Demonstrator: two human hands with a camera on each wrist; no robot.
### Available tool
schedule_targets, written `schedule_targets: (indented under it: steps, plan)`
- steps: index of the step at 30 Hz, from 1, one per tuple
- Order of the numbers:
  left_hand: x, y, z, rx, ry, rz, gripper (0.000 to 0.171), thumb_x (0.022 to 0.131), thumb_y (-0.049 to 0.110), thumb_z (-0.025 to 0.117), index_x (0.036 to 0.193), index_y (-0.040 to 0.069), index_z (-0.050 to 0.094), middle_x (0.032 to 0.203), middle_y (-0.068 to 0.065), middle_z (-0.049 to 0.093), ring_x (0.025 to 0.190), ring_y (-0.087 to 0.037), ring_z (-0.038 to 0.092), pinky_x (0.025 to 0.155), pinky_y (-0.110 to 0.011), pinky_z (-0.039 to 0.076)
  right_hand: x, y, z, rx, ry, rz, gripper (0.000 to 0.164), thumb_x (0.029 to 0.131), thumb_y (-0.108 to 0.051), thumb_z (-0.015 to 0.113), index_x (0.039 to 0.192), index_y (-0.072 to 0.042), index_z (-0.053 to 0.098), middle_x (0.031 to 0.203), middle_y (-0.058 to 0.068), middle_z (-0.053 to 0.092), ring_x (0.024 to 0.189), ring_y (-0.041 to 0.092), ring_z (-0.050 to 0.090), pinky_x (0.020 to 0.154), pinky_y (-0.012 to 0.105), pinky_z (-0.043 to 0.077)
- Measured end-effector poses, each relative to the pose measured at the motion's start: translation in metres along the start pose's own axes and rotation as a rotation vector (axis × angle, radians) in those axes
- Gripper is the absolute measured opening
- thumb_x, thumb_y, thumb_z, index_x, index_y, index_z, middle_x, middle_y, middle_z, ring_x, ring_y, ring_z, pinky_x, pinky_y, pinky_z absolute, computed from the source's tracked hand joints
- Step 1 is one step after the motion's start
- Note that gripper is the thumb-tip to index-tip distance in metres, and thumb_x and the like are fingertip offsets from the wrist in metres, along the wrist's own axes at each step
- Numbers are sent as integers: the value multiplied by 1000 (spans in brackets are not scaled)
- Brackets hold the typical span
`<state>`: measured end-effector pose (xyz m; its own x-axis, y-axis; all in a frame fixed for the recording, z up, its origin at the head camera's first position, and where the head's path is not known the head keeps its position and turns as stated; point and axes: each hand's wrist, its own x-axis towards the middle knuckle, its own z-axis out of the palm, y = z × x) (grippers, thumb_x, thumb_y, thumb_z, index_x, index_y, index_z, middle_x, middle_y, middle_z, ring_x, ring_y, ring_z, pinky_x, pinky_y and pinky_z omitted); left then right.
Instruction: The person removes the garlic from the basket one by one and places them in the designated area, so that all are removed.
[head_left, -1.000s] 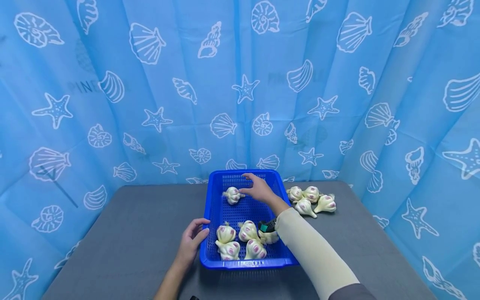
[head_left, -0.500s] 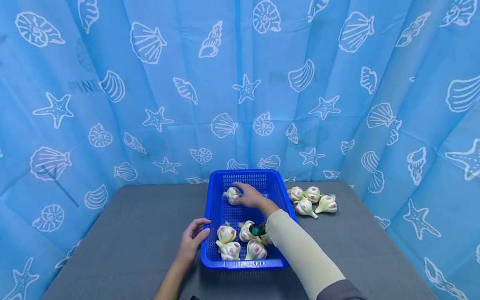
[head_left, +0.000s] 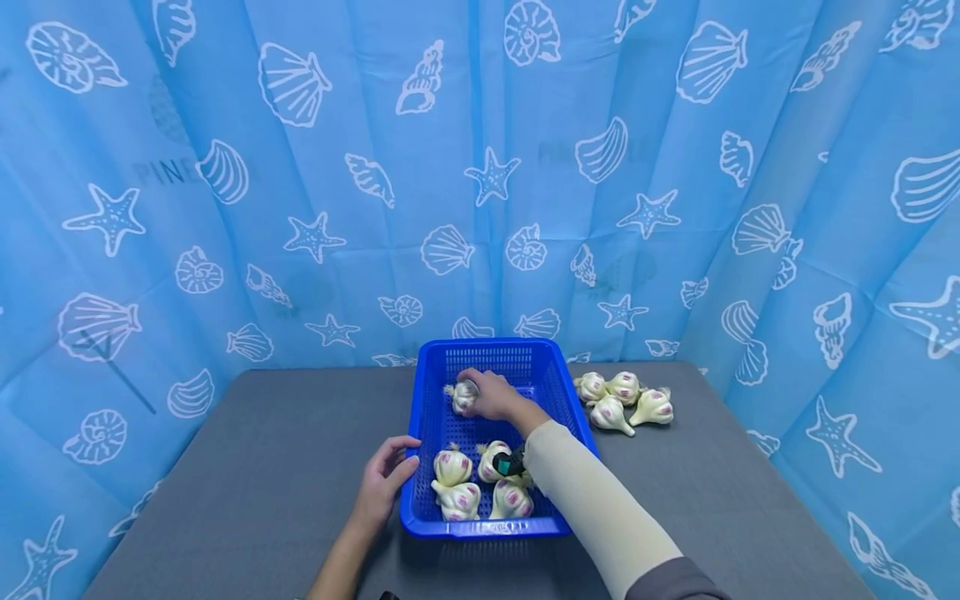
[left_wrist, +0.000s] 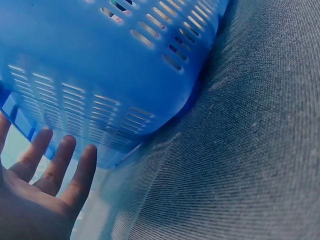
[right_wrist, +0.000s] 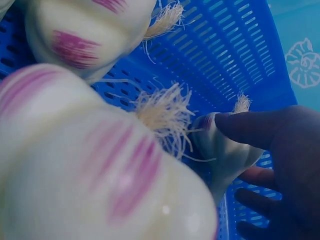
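My right hand (head_left: 495,396) is inside the blue basket (head_left: 487,527), toward its back left, holding a garlic bulb (head_left: 462,400). In the right wrist view the thumb lies on that garlic bulb (right_wrist: 227,150), with one finger beneath it and the others spread away. Outside the basket's left side, my left hand (head_left: 380,487) touches the rim with thumb and forefinger tips. In the left wrist view its other fingers (left_wrist: 82,172) are extended beside the slotted wall. Several more garlic bulbs (head_left: 453,468) lie at the basket's front, some partly behind my right wrist.
Right of the basket, a small group of garlic bulbs (head_left: 622,390) lies on the grey tabletop (head_left: 300,467). A blue curtain (head_left: 315,167) with white shell prints hangs behind and at both sides. A dark wrist device (head_left: 508,462) sits at my right wrist, above the front bulbs.
My right hand has moved left and down onto the back garlic bulb and now holds it; the bulb has shifted slightly. The left hand has stayed at the rim.
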<state>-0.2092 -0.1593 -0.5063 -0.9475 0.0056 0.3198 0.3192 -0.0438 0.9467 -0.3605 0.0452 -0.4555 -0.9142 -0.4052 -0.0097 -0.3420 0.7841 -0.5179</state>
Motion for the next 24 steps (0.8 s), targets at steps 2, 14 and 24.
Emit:
schedule_targets:
  steps: [2,14,24]
  plan:
    - [0,1,0,1,0,3,23,94,1,57,116,-3,58,116,-19,57,97,-23,61,79,-30,51,0,0,1,20,-5,-14,52,83,-16,77,129,-18,55,120,13,57,113,34,52,91,49,42]
    - [-1,1,2,17,8,-12,23,94,4,58,116,-2,58,117,-19,57,101,-30,59,81,-29,50,-7,-5,1,91,-93,-58,39,86,-7,73,119,-14,55,119,10,60,98,24,55,82,41,45]
    - [0,1,2,1,8,22,22,94,1,57,115,-5,58,115,-19,58,98,-26,61,78,-29,51,-21,-1,-17,75,-161,-45,40,87,-15,73,123,-21,56,119,9,60,105,26,56,84,44,46]
